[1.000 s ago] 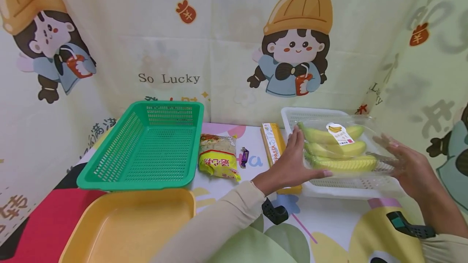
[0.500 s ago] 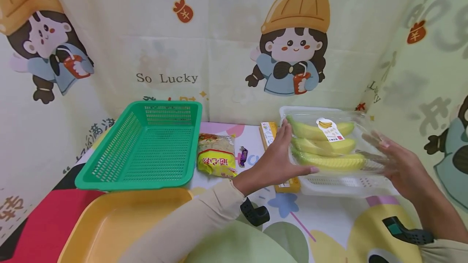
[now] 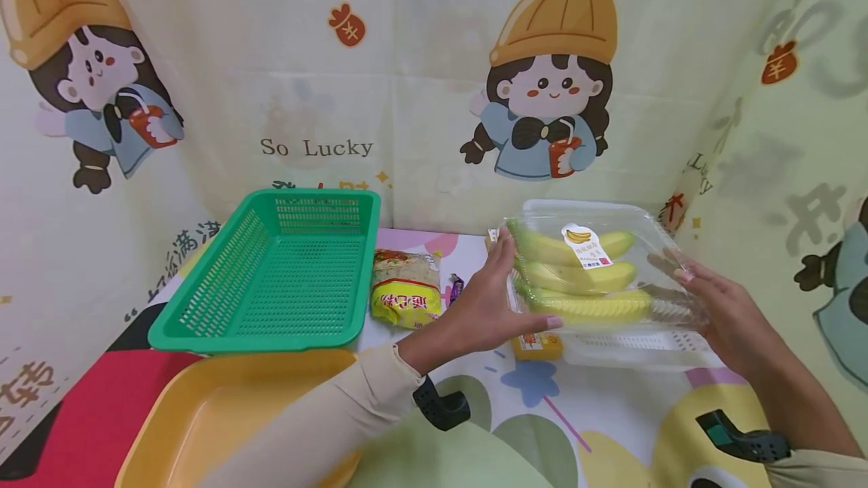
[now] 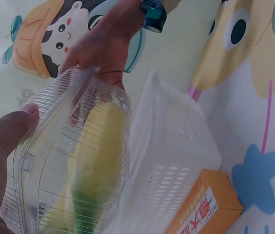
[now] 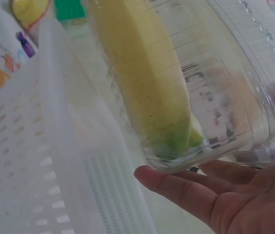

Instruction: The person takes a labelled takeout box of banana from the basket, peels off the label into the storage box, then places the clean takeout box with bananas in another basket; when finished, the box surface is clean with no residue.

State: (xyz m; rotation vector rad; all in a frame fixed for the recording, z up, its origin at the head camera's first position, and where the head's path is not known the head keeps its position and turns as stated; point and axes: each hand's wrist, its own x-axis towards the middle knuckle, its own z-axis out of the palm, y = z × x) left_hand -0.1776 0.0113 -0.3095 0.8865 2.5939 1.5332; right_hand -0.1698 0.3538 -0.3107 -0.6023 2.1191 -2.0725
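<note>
Three bananas lie side by side in a clear plastic box point(image 3: 576, 266) with a white banana label on its lid. Held between both hands, the box is raised over the white basket point(image 3: 644, 356) in the head view. My left hand point(image 3: 471, 303) grips its left end, thumb along the near side. At the opposite end my right hand point(image 3: 728, 311) holds the box. In the right wrist view, fingers point(image 5: 186, 195) of the right hand reach beneath the box's end. The left thumb point(image 4: 15, 129) presses the box's rim in the left wrist view.
An orange pasta box point(image 3: 538, 346) lies left of the white basket, partly hidden. Further left are a purple-wrapped candy point(image 3: 456, 288), a yellow noodle packet point(image 3: 407, 300) and a green basket point(image 3: 308, 285). A yellow tray point(image 3: 264, 405) sits in front, partly behind the left sleeve.
Both hands have moved left with the banana box, which now covers most of the pasta box. The left forearm now also overlaps the lower part of the noodle packet and candy area.
</note>
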